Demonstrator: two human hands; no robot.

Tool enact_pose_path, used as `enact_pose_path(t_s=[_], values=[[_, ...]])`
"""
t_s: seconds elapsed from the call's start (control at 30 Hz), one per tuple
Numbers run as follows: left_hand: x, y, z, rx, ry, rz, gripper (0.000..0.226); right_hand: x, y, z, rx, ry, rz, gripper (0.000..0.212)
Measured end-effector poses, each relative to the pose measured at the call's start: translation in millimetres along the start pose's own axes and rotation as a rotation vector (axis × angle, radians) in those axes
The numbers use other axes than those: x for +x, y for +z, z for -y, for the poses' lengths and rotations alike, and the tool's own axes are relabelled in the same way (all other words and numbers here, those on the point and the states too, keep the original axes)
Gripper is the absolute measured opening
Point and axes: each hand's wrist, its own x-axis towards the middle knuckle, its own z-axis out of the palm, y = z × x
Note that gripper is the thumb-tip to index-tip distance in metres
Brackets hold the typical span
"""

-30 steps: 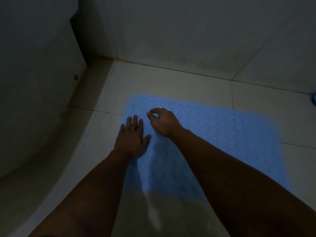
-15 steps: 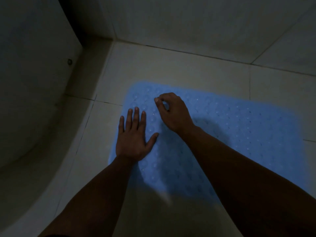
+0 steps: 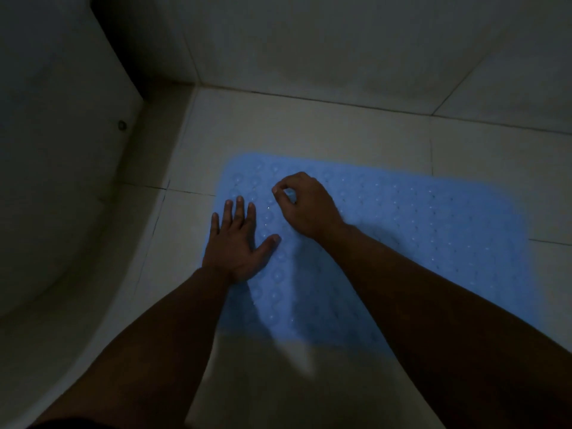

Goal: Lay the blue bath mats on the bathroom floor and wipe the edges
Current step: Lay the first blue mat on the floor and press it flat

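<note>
Head view: a light blue, bubble-textured rubber bath mat (image 3: 402, 230) lies flat on the pale tiled bathroom floor (image 3: 309, 128). The left hand (image 3: 236, 243) presses its near-left edge with straight fingers, holding nothing. The right hand (image 3: 306, 205) curls, thumb and forefinger pinching at the mat's surface. Laying seems nearly done; next comes smoothing, then wiping edges. A white curved fixture (image 3: 62, 150) crowds the left; bare floor shows beyond the far edge.
</note>
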Motion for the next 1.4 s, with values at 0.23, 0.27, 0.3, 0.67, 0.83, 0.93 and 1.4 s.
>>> enact_pose_path(t_s=[0.23, 0.27, 0.3, 0.67, 0.83, 0.93, 1.4], values=[[-7, -56, 11, -0.033, -0.009, -0.258, 0.054, -46, 38, 18, -0.195, 0.082, 0.083, 0.042], [-10, -55, 14, -0.022, -0.027, -0.264, 0.054, -55, 50, 18, -0.275, 0.069, 0.125, 0.049], [-13, -52, 17, -0.006, -0.034, -0.268, 0.054, -65, 62, 18, -0.367, 0.059, 0.167, 0.057], [-19, -29, 30, 0.012, -0.07, -0.301, 0.044, -95, 106, 9, -0.646, 0.008, 0.158, 0.088], [-16, -29, 26, -0.071, -0.105, -0.37, 0.05, -95, 107, 6, -0.615, 0.006, 0.142, 0.087], [-19, -27, 28, -0.075, -0.117, -0.372, 0.047, -94, 106, 7, -0.624, 0.002, 0.178, 0.096], [-33, -3, -33, -0.084, -0.07, -0.357, 0.054, -57, 0, -9, -0.038, 0.195, 0.129, 0.058]])
